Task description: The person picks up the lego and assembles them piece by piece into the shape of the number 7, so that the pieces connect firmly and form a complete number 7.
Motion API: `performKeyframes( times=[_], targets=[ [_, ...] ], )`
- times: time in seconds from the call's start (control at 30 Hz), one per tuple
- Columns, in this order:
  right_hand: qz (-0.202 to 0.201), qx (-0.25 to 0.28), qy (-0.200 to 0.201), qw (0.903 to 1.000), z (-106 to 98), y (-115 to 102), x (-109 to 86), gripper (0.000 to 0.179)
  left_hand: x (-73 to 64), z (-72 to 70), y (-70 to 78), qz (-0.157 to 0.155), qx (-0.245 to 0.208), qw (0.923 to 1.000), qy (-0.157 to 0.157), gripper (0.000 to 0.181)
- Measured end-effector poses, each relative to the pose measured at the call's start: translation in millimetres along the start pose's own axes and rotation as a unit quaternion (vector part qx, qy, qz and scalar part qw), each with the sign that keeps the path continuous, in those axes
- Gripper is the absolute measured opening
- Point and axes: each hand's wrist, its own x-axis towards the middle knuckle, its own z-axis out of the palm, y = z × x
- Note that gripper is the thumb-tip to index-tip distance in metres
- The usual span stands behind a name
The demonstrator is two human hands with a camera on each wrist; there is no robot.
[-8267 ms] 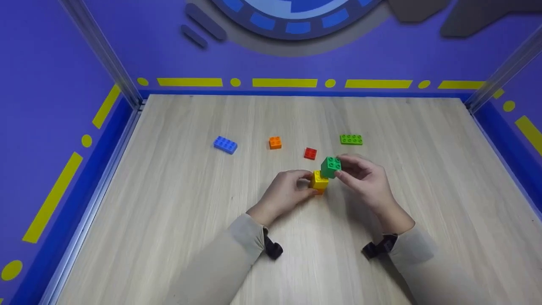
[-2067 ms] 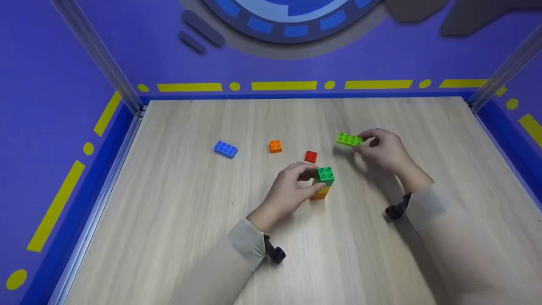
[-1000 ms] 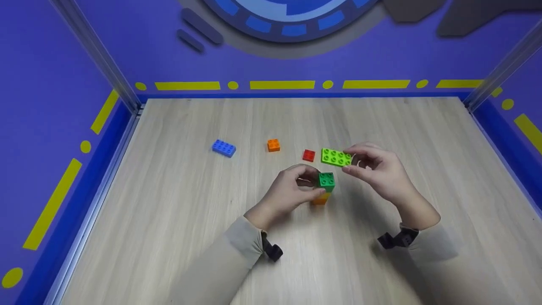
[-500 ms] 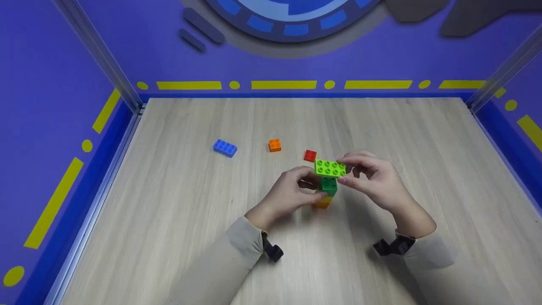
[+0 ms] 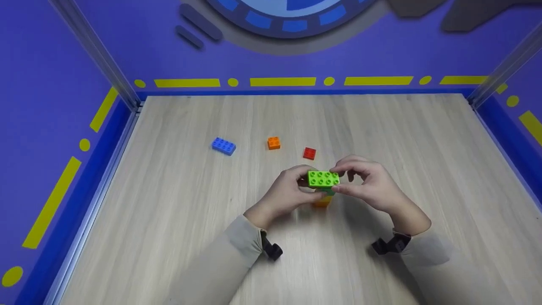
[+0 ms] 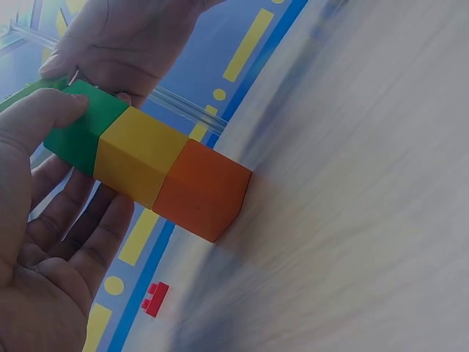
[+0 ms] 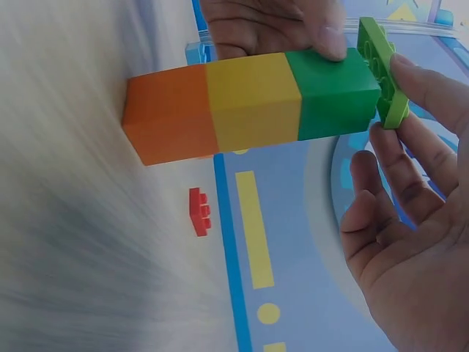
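My left hand [image 5: 283,192] grips a stack of three toy bricks by its upper part, thumb on the green brick [image 6: 88,128]. Below that come a yellow brick [image 6: 141,158] and an orange brick [image 6: 203,191] at the bottom. Between thumb and fingers, my right hand [image 5: 370,186] pinches a flat lime green brick [image 5: 323,179] by its right end. This brick lies over the stack's top, studs up, and overhangs it to the left. In the right wrist view the lime green brick [image 7: 383,73] stands right at the green brick's top; whether they touch I cannot tell.
On the wooden table [image 5: 178,203], beyond my hands, lie a small red brick [image 5: 309,153], a small orange brick [image 5: 274,143] and a longer blue brick [image 5: 223,146]. Blue panels with yellow markings [image 5: 283,81] wall the table at the back and sides.
My right hand first brought the green brick onto the stack, then picked up the lime green brick from the back right and carried it left and nearer, over the stack. My left hand stays on the stack.
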Motion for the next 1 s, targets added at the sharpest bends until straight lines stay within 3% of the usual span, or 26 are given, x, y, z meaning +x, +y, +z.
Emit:
performKeyframes(
  times=[0.27, 0.4, 0.6, 0.77, 1.0],
  targets=[
    [0.003, 0.006, -0.004, 1.0000, 3.4, 6.6, -1.0, 0.033, 0.1, 0.3, -1.7, 0.000, 0.017, 0.9998, 0.007, 0.037],
    [0.010, 0.058, -0.008, 0.9983, 8.0, 12.7, -2.1, 0.032, -0.1, 1.1, -2.7, 0.000, 0.011, 0.9999, 0.008, 0.037],
    [-0.002, 0.155, -0.010, 0.9879, 19.2, 24.4, -4.3, 0.030, -0.5, 1.3, -2.5, 0.000, 0.008, 0.9999, 0.008, 0.036],
    [-0.021, 0.191, -0.002, 0.9814, 26.0, 30.6, -5.4, 0.028, 0.2, 1.4, -2.5, 0.002, 0.002, 1.0000, 0.007, 0.036],
    [-0.023, 0.203, 0.003, 0.9788, 29.2, 31.8, -6.5, 0.028, 0.8, 1.6, -3.0, 0.004, 0.001, 1.0000, 0.008, 0.037]
  ],
)
